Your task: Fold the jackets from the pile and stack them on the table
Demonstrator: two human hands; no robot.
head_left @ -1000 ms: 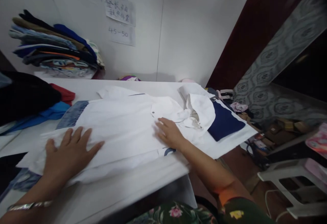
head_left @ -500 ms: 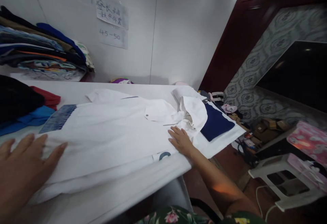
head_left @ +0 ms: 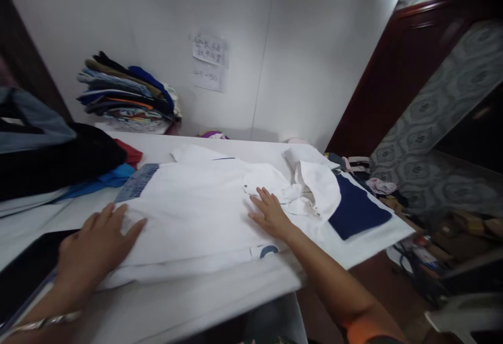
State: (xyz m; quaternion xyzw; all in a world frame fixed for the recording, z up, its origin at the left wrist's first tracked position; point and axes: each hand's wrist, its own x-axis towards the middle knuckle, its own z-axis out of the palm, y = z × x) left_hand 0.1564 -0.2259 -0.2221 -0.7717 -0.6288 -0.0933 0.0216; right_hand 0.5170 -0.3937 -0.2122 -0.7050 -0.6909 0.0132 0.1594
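A white hooded jacket [head_left: 188, 202] lies spread on the table, its hood [head_left: 320, 189] towards the right. Denim cloth [head_left: 137, 182] shows past its left edge. My left hand [head_left: 98, 242] rests by the jacket's lower left end, fingers spread. Flat on the upper front, near the collar, lies my right hand [head_left: 271, 213], its fingers apart. Neither hand grips anything. Along the near edge runs a folded strip with a dark round print [head_left: 269, 251]. A navy folded cloth [head_left: 356, 205] sits just beyond the hood.
A tall stack of folded clothes [head_left: 129, 95] stands at the back left against the wall. Black clothing [head_left: 58, 163], a red cloth [head_left: 129, 153] and a blue one [head_left: 100, 180] are heaped at left. Handwritten papers [head_left: 209, 61] hang on the wall. Boxes [head_left: 467, 223] clutter the floor at right.
The view has swung to the left, so more of the left heap shows. My right hand has slid inward over the jacket's front. The left hand has come further onto the jacket's end.
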